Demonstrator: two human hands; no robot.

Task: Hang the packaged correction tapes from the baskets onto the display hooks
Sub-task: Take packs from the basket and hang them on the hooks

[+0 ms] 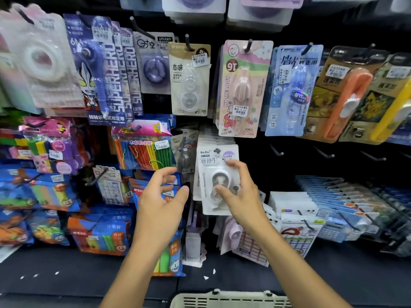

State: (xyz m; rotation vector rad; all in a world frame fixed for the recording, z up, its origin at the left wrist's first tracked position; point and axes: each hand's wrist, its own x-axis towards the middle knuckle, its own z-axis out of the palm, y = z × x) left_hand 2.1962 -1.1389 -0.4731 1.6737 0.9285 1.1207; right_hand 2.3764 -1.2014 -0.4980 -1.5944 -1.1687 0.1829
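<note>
**Right hand on the white correction tape pack at the display wall**

We see the right hand (pixel 241 194) holding a white packaged correction tape (pixel 216 174) by its right edge: the thumb lies across the clear blister at the front, and the index finger curls over the card near its upper right corner. The pack sits upright at the front of a stack of like white packs (pixel 213 140), level with its hook (pixel 216 150), in the middle of the black display wall (pixel 289 156). We cannot tell whether the hook passes through the card's hole.

Our left hand (pixel 161 194) hovers just left of the pack, apart from it. Its fingers are spread and loosely bent, and it holds nothing.

Above the pack hangs a row of other correction tapes, among them a pink My Melody card (pixel 242 90) and a beige card (pixel 189 78). To the right of the pack, bare hooks (pixel 277 151) project from the wall. To the left hangs a bag of coloured counting sticks (pixel 144 152).

At the bottom edge of the view, the rim of a cream basket (pixel 226 298) shows between our forearms.
</note>
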